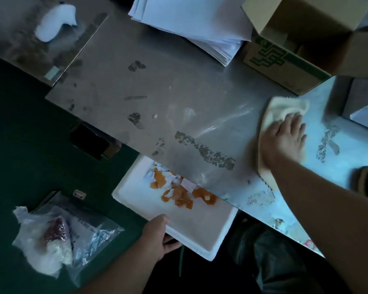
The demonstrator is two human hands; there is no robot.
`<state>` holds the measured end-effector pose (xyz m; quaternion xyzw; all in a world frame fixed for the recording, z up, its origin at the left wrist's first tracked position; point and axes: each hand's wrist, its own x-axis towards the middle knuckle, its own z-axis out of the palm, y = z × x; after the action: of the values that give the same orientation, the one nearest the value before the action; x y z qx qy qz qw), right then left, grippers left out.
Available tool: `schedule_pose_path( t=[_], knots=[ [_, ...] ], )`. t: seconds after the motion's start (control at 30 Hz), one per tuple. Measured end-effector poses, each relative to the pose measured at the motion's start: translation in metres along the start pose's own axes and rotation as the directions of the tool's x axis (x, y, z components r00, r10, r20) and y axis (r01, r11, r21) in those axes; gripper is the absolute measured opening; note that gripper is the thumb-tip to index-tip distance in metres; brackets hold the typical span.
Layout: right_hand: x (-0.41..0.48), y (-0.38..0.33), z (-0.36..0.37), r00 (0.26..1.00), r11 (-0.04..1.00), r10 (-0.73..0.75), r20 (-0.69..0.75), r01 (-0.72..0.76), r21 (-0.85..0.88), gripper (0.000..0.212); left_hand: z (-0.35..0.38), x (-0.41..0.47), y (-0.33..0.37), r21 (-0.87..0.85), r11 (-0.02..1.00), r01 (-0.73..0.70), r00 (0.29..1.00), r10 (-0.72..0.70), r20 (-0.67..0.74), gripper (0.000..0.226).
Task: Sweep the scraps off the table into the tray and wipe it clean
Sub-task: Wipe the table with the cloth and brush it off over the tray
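Orange and white scraps (179,188) already lie in the white tray (191,228) my left hand (157,235) grips at the table (157,81) edge, so I judge I'm wiping, right hand (283,141) pressed flat on the cloth (285,109), which I should next drag trayward.

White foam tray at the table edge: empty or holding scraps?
Holding scraps: orange and white paper scraps lie in the white foam tray, toward its far end.
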<state>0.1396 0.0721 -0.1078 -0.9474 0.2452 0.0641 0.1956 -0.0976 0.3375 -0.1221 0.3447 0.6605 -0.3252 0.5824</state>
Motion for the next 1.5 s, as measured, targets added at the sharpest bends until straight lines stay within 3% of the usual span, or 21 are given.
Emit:
schedule_pose_path(
  t=[0.13,0.33,0.57,0.8,1.27,1.37,1.5],
  knots=[
    [0.036,-0.024,0.002,0.967,0.965,-0.246,0.069,0.251,-0.071,0.062,0.003,0.008,0.010,0.039,0.999,-0.020,1.000,0.020,-0.013,0.010],
    [0.051,-0.038,0.011,0.893,0.887,-0.432,0.126,0.446,-0.119,0.060,0.008,0.014,0.009,0.047,0.999,-0.022,0.999,0.024,-0.029,0.005],
    [0.012,-0.061,0.028,0.695,0.688,-0.673,0.255,0.714,-0.130,0.058,0.010,0.004,0.010,0.107,0.994,-0.014,0.999,0.017,-0.033,0.010],
    [-0.052,-0.046,0.038,0.612,0.608,-0.725,0.317,0.784,-0.124,0.058,0.008,-0.002,0.008,0.110,0.994,-0.015,1.000,0.016,-0.008,0.014],
    [-0.167,-0.021,0.066,0.668,0.681,-0.701,0.249,0.731,-0.045,0.052,0.008,-0.026,0.009,0.087,0.996,-0.032,0.999,0.030,0.025,0.008],
    [-0.185,-0.018,0.071,0.706,0.724,-0.684,0.184,0.687,0.057,0.051,0.005,-0.023,0.009,0.100,0.995,-0.032,0.999,0.028,0.034,0.010],
    [-0.215,-0.011,0.069,0.683,0.707,-0.704,0.194,0.648,0.282,0.052,0.003,-0.019,0.010,0.136,0.991,-0.019,0.999,0.015,0.032,0.014]
  ],
)
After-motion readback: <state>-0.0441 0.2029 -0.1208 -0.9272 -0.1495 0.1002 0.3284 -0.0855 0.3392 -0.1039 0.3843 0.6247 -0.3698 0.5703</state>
